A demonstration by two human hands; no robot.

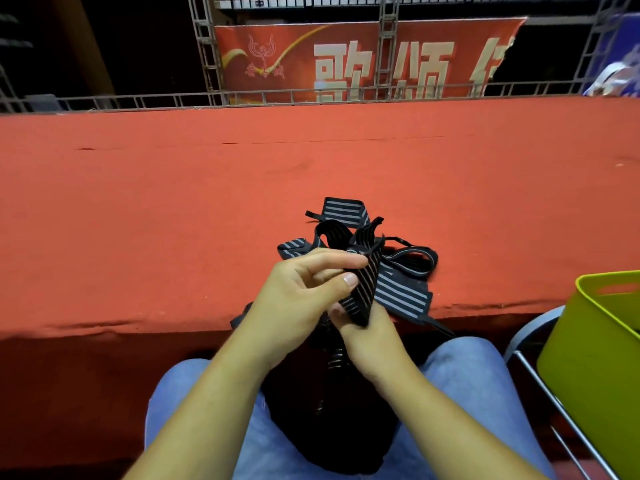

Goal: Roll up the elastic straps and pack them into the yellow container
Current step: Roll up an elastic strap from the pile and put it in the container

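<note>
Two hands are on one strap point(363, 289) as I watch from the head view, and by my reading the job is near its start. My left hand point(298, 292) pinches the black, grey-striped band between thumb and forefinger near its upper part. My right hand point(367, 336) holds the lower end from below, its fingers curled round the band and mostly hidden behind it. The band runs flat between the two hands, and a striped tail hangs down toward the dark bundle point(332, 410) on my lap, so I see no tight coil yet and judge this strap is only at the first turn of its roll. Behind the hands, a loose pile of straps point(403, 296) lies tangled at the near edge of the red carpeted surface point(242, 174), loops and ends sticking out every way, none of them rolled as far as I can make out. The yellow container point(595, 341) stands to my right on a metal-framed chair point(533, 372), apart from the pile and lower than the red edge. Only part of its inner wall and a handle slot show, and its floor is out of sight, so I cannot tell whether any finished rolls are in there. What is left, I reckon, is nearly everything: wind this band up, drop it in, then work through the heap one strap at a time.
</note>
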